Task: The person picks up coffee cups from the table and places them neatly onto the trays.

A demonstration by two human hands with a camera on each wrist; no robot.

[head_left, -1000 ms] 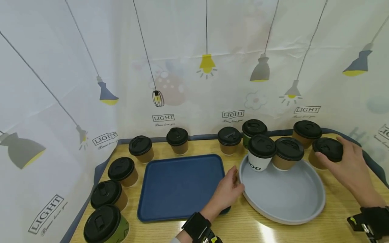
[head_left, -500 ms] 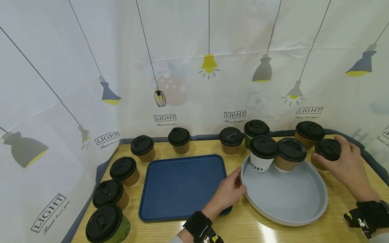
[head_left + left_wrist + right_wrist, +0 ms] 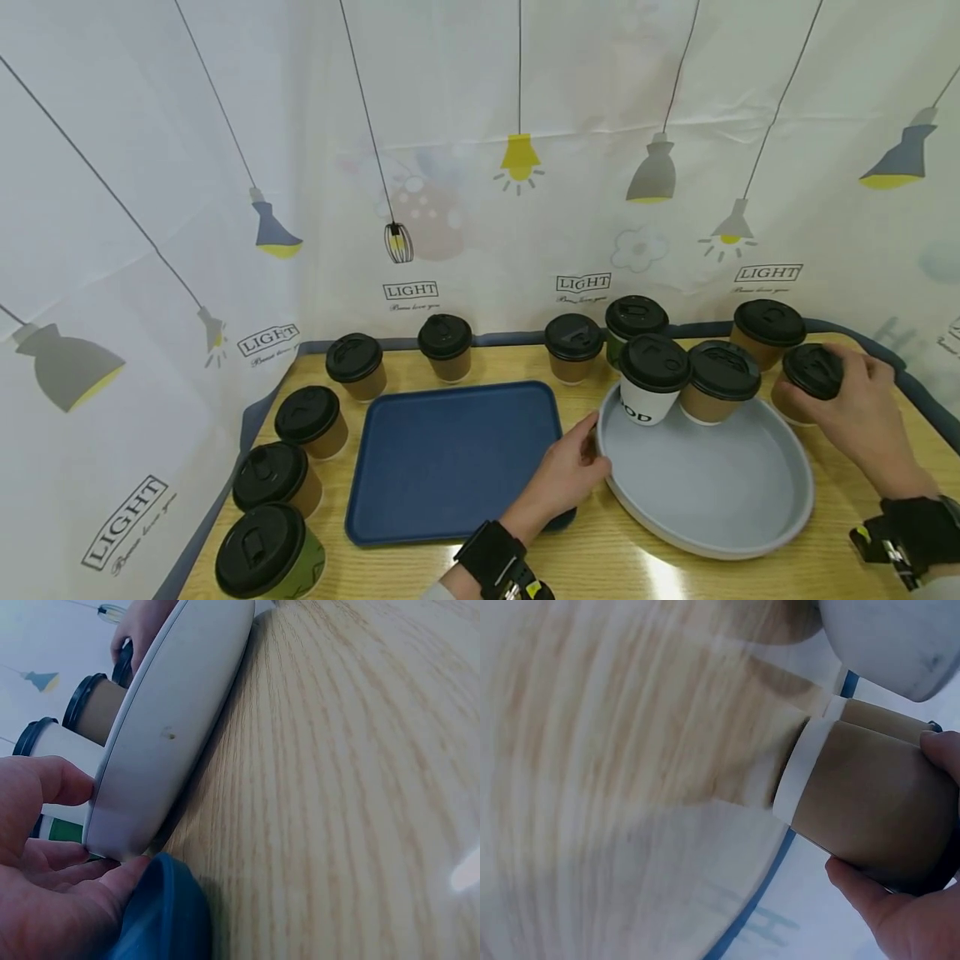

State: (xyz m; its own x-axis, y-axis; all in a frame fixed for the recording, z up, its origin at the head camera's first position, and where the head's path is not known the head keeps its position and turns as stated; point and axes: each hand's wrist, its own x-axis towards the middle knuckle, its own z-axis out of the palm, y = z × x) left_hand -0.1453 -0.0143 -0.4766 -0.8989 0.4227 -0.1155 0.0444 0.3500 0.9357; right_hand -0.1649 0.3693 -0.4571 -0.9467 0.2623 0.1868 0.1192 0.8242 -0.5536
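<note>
My right hand (image 3: 870, 417) grips a brown paper coffee cup (image 3: 881, 802) with a black lid, thumb and fingers around its upper part. In the right wrist view its white base sits close over the wooden table. My left hand (image 3: 566, 473) holds the left rim of a round grey tray (image 3: 705, 483), thumb at the rim and fingers at its lower side in the left wrist view. On that tray, toward the back, stand a white lidded cup (image 3: 649, 398) with black lettering and a brown lidded cup (image 3: 708, 404).
A blue rectangular tray (image 3: 457, 467) lies left of the grey one. Several lidded cups line the left side, including a green one (image 3: 300, 571). Behind the trays stand more, among them a brown cup (image 3: 448, 367) and another brown cup (image 3: 768, 350). A printed cloth (image 3: 465, 167) hangs behind.
My left fingers have closed in on the grey tray's rim. The cup in my right hand has tilted slightly, with the fingers settled farther around it. The head view has shifted a little.
</note>
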